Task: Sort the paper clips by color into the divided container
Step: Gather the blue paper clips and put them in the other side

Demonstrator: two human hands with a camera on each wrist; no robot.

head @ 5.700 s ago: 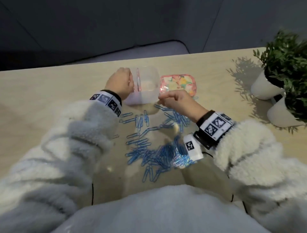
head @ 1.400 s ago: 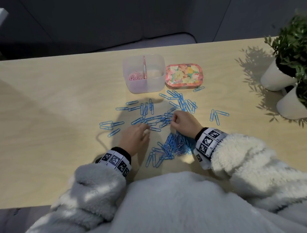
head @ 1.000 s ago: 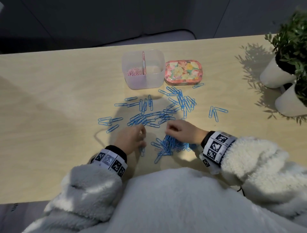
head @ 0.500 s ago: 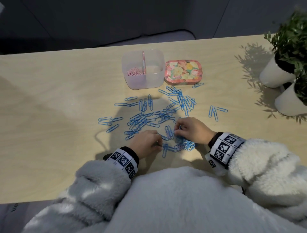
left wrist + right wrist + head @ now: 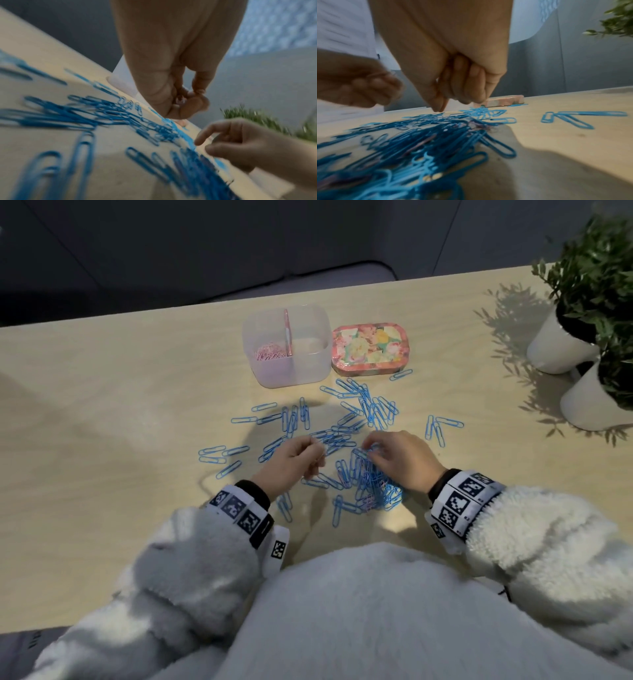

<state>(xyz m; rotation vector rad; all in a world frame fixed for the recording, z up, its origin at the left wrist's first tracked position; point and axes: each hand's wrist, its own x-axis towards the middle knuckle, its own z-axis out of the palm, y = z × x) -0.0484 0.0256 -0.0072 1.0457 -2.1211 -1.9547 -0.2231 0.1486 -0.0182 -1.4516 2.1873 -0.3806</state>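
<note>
In the head view, a light wooden tabletop (image 5: 102,405) fills the middle of the frame. At the upper centre stands a clear plastic divided container (image 5: 286,345); its left compartment holds small pink paper clips (image 5: 270,354), and the right compartment looks bare. Just right of it lies a flat floral tin lid (image 5: 370,347). Many blue paper clips (image 5: 373,409) are scattered below these, with a dense heap at the lower centre. The left hand (image 5: 291,463) is above the clips, its fingers curled and the tips pinched together. The right hand (image 5: 400,460) has bent fingers which reach down into the heap. Two white pots with green plants (image 5: 582,302) stand at the right edge.

In the left wrist view, the left hand (image 5: 171,81) pinches something small and pale between thumb and fingertips; it is too blurred to name.

In the right wrist view, the right hand (image 5: 453,81) has curled fingers that touch the heap; I cannot tell if they grip a clip.
</note>
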